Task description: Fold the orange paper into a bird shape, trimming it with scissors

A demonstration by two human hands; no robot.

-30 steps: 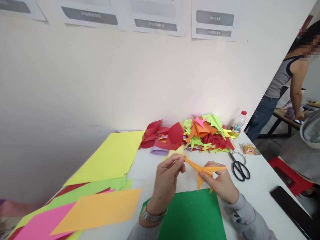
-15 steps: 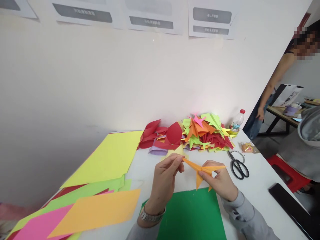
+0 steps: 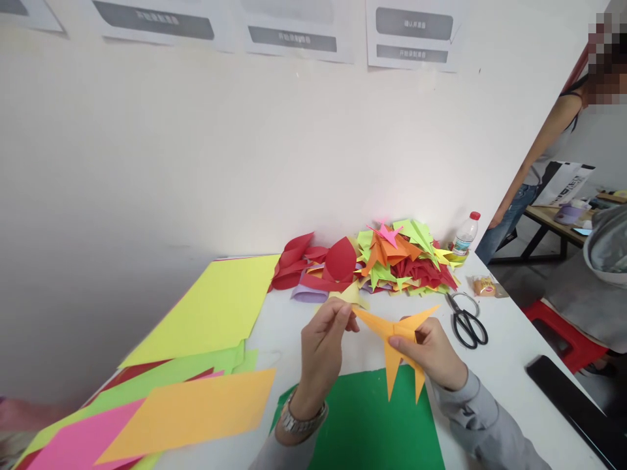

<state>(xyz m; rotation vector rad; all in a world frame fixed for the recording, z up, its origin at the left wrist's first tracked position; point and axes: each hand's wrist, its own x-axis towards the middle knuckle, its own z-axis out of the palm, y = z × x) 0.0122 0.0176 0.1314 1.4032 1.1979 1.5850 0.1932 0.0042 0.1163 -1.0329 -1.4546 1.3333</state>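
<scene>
Both hands hold a folded orange paper figure with several long pointed tips, raised above the table. My left hand, with a metal watch at its wrist, pinches the tip of the left point between thumb and fingers. My right hand grips the body from the right, its thumb pressed on the front near the centre. Two points hang downward and one sticks out to the upper right. Below lies a green sheet on the white table.
Coloured sheets, with an orange sheet and a yellow sheet, lie at left. Against the wall is a pile of folded paper. Right of it are a bottle, black scissors, a wrapped snack and a black flat object. A person stands beyond.
The orange figure has turned so its flat face shows more toward me, and its lower points hang longer in view. Both hands keep hold. The person at right has shifted slightly.
</scene>
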